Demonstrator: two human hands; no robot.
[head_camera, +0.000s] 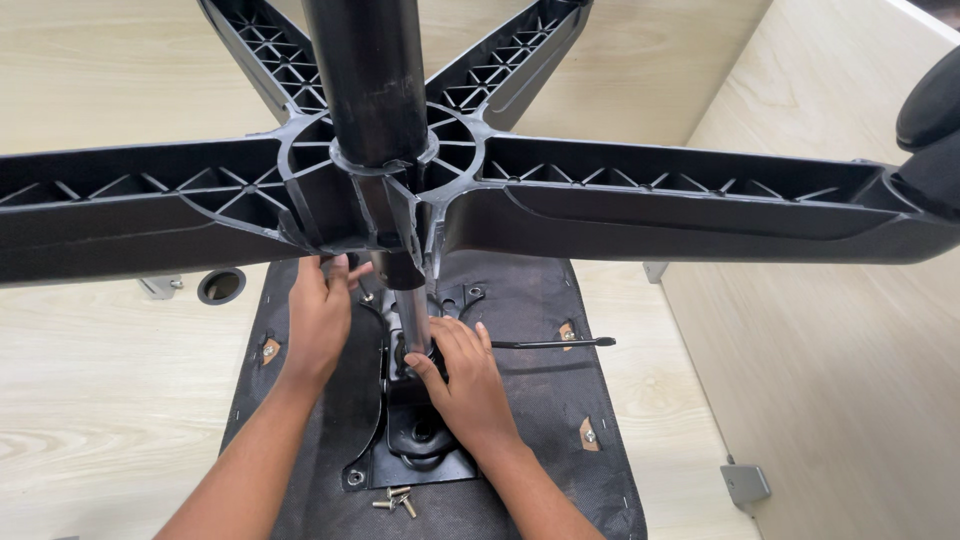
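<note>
- So far, your landmark is the black metal mechanism plate (425, 440) lying on the upturned seat underside (520, 400), which rests on the pale wooden table (100, 400).
- The gas-lift column (412, 315) already stands in the plate's hub, and the five-armed black star base (620, 200) sits on the column above the plate, its ribbed underside facing you.
- Your left hand (320, 315) lies flat by the far left part of the plate, fingers spread and reaching under the base hub; it clamps nothing that I can see.
- Your right hand (465, 380) rests on the plate just right of the column, fingers curled against the column's foot; whether it grips a part there I cannot tell.
- Judging by this, the column and base look joined, but the plate seems not fully fastened: a few loose screws (395, 500) lie just beyond its near edge.
- A corner hole (355, 477) at the plate's near left shows a fitting, though I cannot tell if it is tightened.
- A thin black lever rod (555, 343) sticks out to the right of the plate.
- At least one caster (930, 110) is fitted on the arm far right of the plate; the other arm ends are out of view.
</note>
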